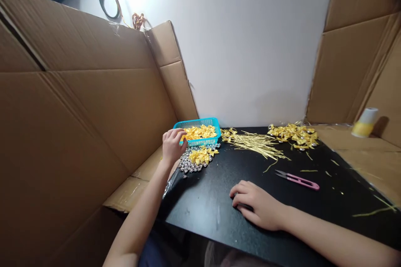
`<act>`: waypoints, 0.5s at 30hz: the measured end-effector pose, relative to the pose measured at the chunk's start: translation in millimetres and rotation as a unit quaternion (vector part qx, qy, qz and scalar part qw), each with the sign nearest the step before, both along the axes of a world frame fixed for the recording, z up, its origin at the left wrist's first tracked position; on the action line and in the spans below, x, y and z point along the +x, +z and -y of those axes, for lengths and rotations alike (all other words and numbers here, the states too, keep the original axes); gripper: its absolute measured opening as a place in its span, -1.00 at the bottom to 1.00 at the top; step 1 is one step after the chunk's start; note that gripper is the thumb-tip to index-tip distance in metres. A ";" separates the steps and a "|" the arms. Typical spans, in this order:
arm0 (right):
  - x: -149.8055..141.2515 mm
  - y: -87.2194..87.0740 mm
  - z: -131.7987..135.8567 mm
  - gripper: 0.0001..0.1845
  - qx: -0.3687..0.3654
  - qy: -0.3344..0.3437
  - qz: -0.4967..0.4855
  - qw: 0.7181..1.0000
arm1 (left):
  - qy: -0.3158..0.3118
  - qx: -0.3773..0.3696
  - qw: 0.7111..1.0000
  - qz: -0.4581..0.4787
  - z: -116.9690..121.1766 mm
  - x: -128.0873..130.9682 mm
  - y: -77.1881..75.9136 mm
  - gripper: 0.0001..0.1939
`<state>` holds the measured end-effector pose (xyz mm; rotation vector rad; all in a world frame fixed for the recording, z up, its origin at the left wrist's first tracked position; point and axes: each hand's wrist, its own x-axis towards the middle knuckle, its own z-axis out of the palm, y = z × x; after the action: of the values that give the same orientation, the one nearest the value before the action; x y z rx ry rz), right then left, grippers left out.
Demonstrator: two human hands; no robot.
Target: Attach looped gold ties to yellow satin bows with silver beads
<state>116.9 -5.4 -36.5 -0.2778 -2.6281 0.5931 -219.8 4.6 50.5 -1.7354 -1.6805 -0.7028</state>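
Note:
My left hand is raised at the near left corner of a turquoise plastic basket, its fingers bent and the thumb apart from them. Nothing shows between them. Gold ribbon bows fill the basket. Below the hand lies a heap of silver beads, with a small pile of gold bows on top. On the black table, my right hand rests palm down with curved fingers; a dark gap shows between index finger and thumb, and I see nothing held.
Gold twist ties lie spread at the back centre. Right of them is a pile of bows with silver beads. Pink thread snips lie beyond the right hand. A yellow-and-white spool stands far right. Cardboard walls flank the table.

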 end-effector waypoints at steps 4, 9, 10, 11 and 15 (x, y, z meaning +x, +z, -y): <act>-1.5 2.3 1.0 -0.79 -0.012 -0.015 0.005 1.000 | 0.060 -0.085 0.994 0.039 -41.6 -35.1 -16.8 -0.74; -1.3 2.7 2.4 -0.79 -0.017 -0.031 0.016 0.999 | 0.060 -0.154 0.984 0.063 -73.9 -54.3 -7.7 -0.73; -1.0 3.0 2.6 -0.79 -0.019 -0.034 0.017 0.999 | 0.042 -0.166 0.984 0.057 -78.9 -51.5 -3.6 -0.72; -0.8 3.5 2.6 -0.78 -0.020 -0.037 0.018 0.999 | 0.015 -0.177 0.983 0.046 -82.9 -46.1 -0.3 -0.71; -0.7 -1.4 -0.2 -0.77 -0.025 -0.047 0.018 0.998 | -0.129 -0.235 0.963 -0.030 -83.2 -6.9 -2.0 -0.80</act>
<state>116.1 -5.2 -37.9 -0.4285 -2.6212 0.6285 -226.7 87.8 48.5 -2.3121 -1.6899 -0.3690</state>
